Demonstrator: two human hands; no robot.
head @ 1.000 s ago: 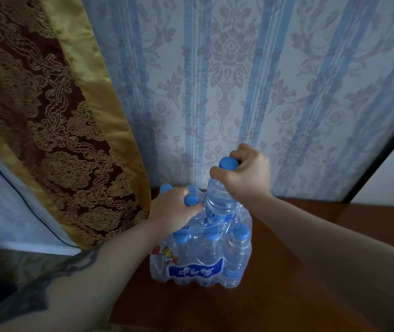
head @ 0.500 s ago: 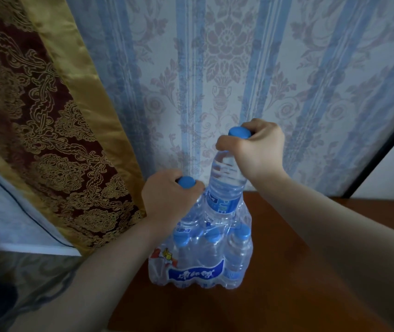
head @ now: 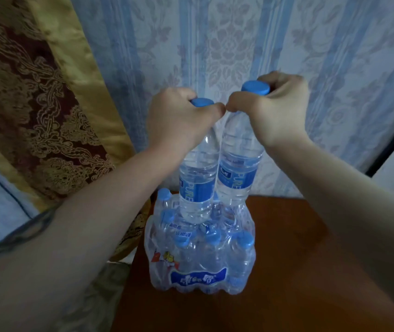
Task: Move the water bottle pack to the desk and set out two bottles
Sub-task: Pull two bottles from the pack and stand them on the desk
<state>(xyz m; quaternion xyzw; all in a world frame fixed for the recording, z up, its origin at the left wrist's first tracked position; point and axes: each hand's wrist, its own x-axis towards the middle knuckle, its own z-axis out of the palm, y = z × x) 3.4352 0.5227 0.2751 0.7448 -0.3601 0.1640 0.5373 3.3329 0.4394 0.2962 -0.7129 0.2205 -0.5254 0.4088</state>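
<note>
Pack [head: 200, 255] sits at the surface's [head: 311, 259] back-left corner. Each hand, left [head: 179, 121] and right [head: 272, 111], has fingers pinching a bottle's cap; one bottle [head: 197, 185] could slip and topple it.

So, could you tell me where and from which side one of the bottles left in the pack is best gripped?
Probably by the neck under its blue cap, from straight above. The bottles stand upright in the pack on the desk, wrap hugging their sides, leaving only the tops free. Both hands hold theirs that way.
</note>
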